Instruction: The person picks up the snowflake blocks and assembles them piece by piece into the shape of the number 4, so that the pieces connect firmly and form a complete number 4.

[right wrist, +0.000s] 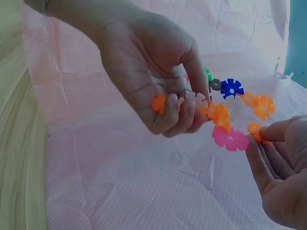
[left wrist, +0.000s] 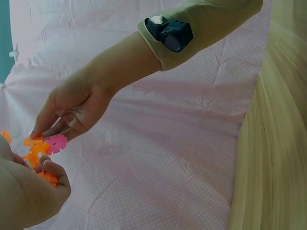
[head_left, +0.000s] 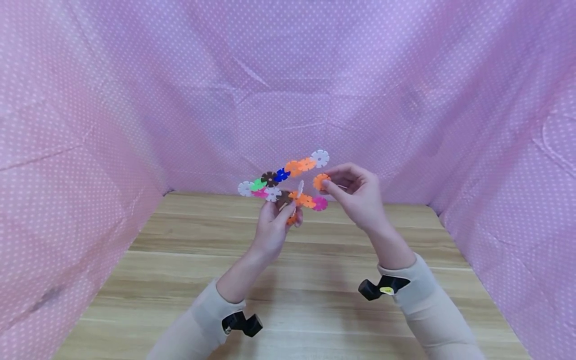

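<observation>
Above the table, my left hand (head_left: 271,232) grips a branching chain of notched plastic flower discs (head_left: 269,179) joined edge to edge. One branch runs up to the right through brown, blue and orange discs to a white disc (head_left: 320,158) at its tip. The lower branch ends in a pink disc (head_left: 320,203), which shows large in the right wrist view (right wrist: 230,139). Between thumb and fingertips, my right hand (head_left: 360,197) pinches a single orange flower disc (head_left: 321,182), just right of the chain and between its two branch tips. Fingers of the left hand hide part of the chain.
A wooden table (head_left: 297,310) lies beneath both hands. Pink polka-dot cloth (head_left: 288,115) hangs at the back and along both sides. Each sleeved wrist carries a small black camera (head_left: 243,324).
</observation>
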A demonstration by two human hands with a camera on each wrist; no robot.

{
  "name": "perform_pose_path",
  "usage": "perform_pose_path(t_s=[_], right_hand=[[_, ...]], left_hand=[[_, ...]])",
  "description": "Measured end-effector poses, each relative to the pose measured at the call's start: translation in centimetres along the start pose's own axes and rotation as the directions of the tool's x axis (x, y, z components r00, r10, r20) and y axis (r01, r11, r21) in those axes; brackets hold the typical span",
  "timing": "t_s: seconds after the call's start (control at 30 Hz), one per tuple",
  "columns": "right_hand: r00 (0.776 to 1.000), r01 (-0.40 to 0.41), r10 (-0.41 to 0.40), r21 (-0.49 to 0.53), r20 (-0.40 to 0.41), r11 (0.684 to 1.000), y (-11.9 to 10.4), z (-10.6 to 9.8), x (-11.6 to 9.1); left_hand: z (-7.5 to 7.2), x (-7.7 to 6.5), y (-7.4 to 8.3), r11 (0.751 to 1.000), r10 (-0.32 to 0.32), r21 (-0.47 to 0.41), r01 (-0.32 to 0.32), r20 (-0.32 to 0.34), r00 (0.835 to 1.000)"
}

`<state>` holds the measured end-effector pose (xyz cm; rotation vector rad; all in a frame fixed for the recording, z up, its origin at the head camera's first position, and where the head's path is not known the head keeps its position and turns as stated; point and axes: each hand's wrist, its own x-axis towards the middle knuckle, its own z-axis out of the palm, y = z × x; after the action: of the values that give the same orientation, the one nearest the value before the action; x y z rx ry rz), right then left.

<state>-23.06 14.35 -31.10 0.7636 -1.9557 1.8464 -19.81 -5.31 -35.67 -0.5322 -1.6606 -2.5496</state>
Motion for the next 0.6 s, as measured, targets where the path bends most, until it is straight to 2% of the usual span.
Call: perform_pose_path(t_s=[0.6], right_hand=[[0.998, -0.034, 0.038, 0.108, -0.040, 0.994, -1.1, 1.9, 0.8]], left_hand=[[-0.1, -0.2, -0.2, 1.000, -0.018, 0.026, 0.018, 0.033, 0.999]])
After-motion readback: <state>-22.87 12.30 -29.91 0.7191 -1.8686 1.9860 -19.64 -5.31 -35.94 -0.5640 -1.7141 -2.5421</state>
